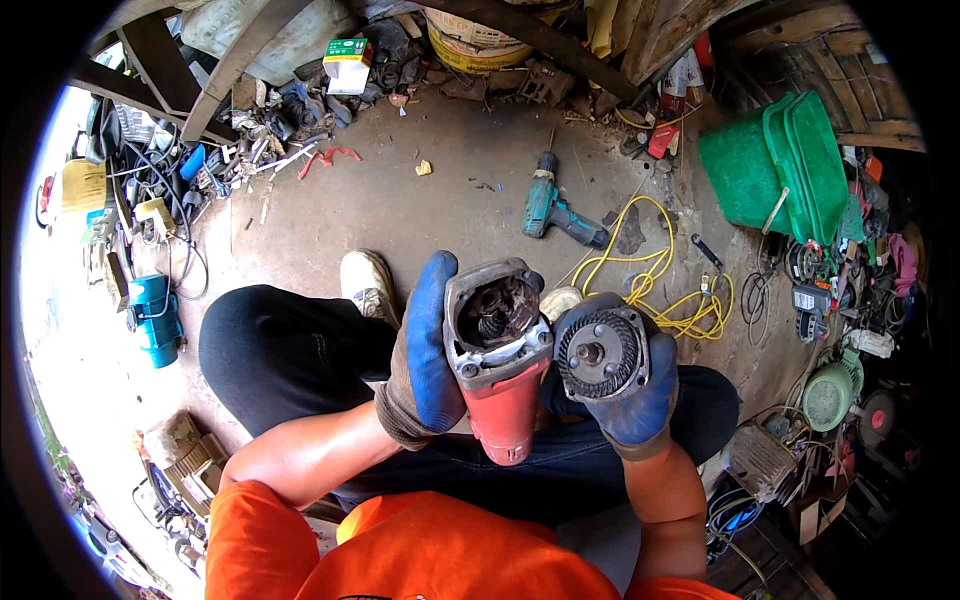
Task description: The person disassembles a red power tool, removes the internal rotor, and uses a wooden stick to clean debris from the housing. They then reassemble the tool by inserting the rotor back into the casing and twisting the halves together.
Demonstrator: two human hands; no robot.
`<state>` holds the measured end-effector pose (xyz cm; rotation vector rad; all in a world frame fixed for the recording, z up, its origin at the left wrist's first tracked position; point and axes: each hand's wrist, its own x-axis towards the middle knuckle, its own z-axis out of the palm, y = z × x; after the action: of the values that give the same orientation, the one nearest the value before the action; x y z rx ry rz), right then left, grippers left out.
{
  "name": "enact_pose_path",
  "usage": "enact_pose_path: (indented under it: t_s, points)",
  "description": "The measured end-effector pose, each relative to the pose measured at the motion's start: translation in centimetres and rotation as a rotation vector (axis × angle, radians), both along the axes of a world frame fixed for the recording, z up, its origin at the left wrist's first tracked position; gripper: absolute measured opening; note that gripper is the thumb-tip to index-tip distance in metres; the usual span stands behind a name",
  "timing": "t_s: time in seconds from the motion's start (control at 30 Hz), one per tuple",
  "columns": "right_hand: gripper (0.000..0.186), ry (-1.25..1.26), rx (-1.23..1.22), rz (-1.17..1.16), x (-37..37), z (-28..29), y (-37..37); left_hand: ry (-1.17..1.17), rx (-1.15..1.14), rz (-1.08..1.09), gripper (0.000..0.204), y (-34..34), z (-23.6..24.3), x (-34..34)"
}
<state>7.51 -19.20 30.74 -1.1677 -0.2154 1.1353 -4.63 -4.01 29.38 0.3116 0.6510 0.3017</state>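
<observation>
Over the lap now, left grip (430, 350) closed around the side of the red tool body (507, 410), open end turned up; right grip (655, 385) wrapped round the gear plate (603, 360), toothed ring and central shaft facing up too. Both parts side by side near the middle of the scene, rims very close, no telling from here whether touching. Steady does it: best to support the heavy-looking body low down, hold the plate by its rim rather than its teeth, tilt both faces to the light and keep grit off the grease.

On to containers: inside the body's open end, a dark, greasy-looking cavity (495, 310), apparently with a small pinion deep in it. Far off, a yellow-and-white bucket (480, 45), contents out of view. Far left, a small green-and-white box (348, 75), inside hidden. Far right, a big green tub (740, 165), seemingly tilted, no view into it.
</observation>
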Motion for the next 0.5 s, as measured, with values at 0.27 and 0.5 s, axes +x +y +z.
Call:
enact_pose_path:
  t_s: [0.27, 0.5]
  points:
    - [0.076, 0.018, 0.036, -0.011, 0.0, -0.4, -0.1, -0.081, -0.023, 0.029, 0.035, 0.1, -0.4, -0.2]
    - [0.075, 0.053, 0.040, -0.025, 0.1, -0.7, -0.2, 0.030, 0.759, -0.128, 0.036, -0.2, -2.3, -1.1]
